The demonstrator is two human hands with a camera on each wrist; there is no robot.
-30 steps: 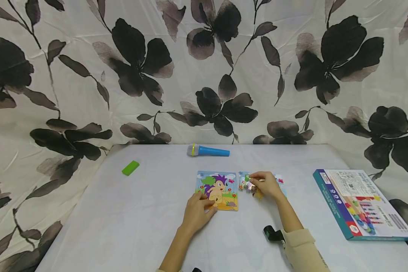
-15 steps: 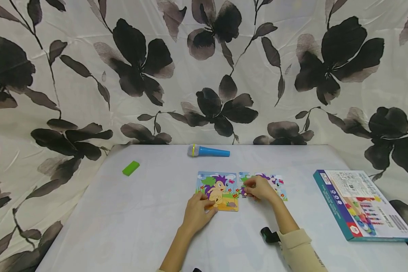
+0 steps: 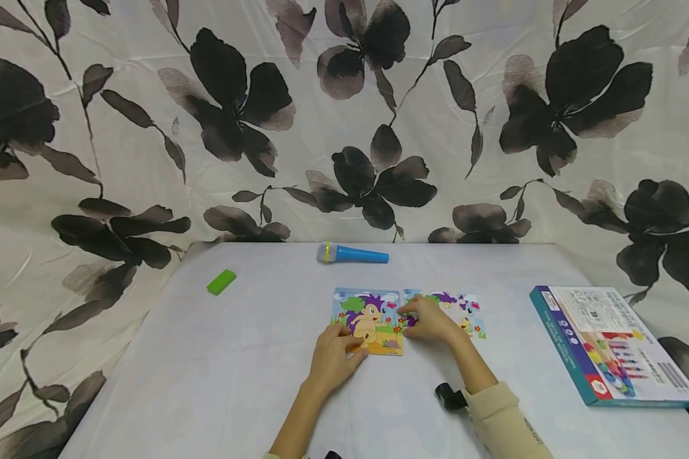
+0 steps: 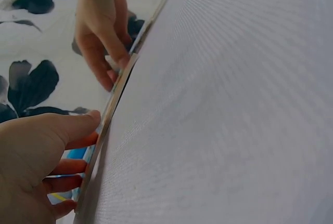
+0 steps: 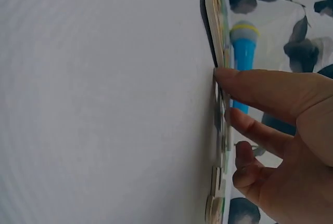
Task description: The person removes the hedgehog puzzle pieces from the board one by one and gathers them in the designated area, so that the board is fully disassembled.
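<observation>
A square hedgehog picture puzzle (image 3: pixel 376 319) lies flat on the white table. My left hand (image 3: pixel 333 357) rests on its lower left part, fingers on the picture and thumb by the near edge. In the left wrist view the left hand (image 4: pixel 36 161) lies along the board's side. Just right of the board my right hand (image 3: pixel 430 320) holds a small purple puzzle piece (image 3: pixel 411 321) between thumb and index finger, close to the board's right edge. Around and beyond it lie several loose puzzle pieces (image 3: pixel 471 309), partly hidden by the hand.
A blue toy microphone (image 3: pixel 356 254) lies at the back edge. To the left is a green block (image 3: pixel 221 282). A large flat box (image 3: pixel 614 344) lies on the right. Behind the table hangs a floral cloth (image 3: pixel 298 115).
My right hand has moved left toward the board, and a purple piece now sits at the lower left of the loose pieces. The left hand stays in place.
</observation>
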